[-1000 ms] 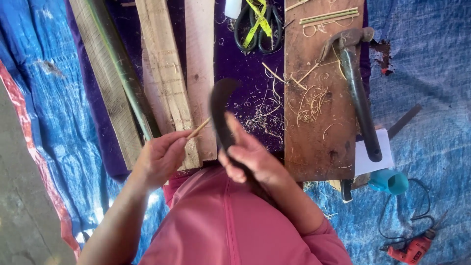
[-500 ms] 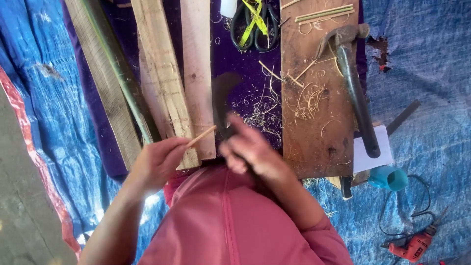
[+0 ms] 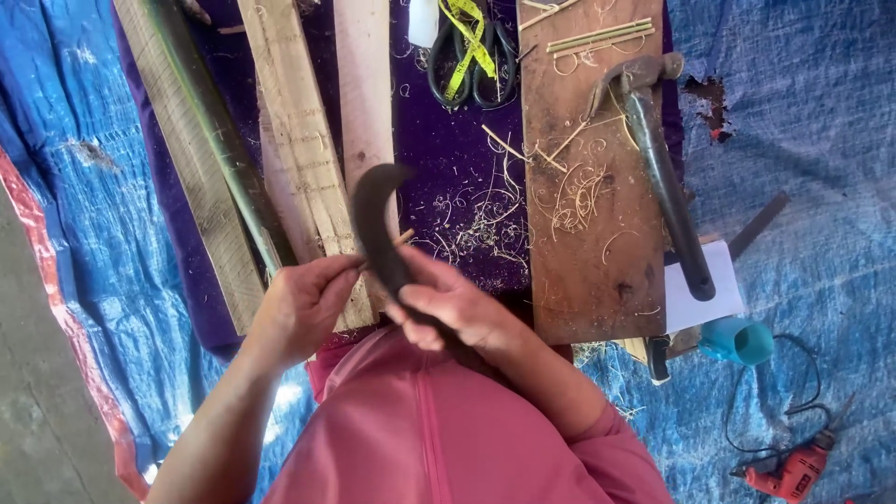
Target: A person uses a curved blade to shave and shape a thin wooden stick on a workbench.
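My right hand (image 3: pixel 448 308) grips the handle of a dark curved knife (image 3: pixel 371 219), its blade pointing up and away over the planks. My left hand (image 3: pixel 303 303) pinches a thin bamboo stick (image 3: pixel 403 237) that passes behind the blade, only its tip showing to the right of it. Both hands are close together above my pink-clothed lap. Curly wood shavings (image 3: pixel 485 219) lie on the purple cloth (image 3: pixel 448 149) just beyond the knife.
Several pale planks (image 3: pixel 299 140) and a green bamboo pole (image 3: pixel 210 131) lie at left. A brown board (image 3: pixel 597 205) carries a hammer (image 3: pixel 658 159) and thin sticks. Scissors (image 3: pixel 471 56), a teal cup (image 3: pixel 737 341) and a red drill (image 3: pixel 793 471) rest on blue tarp.
The knife blade has slid left along the stick toward my left hand, so less of the stick shows. My hands have drawn closer together.
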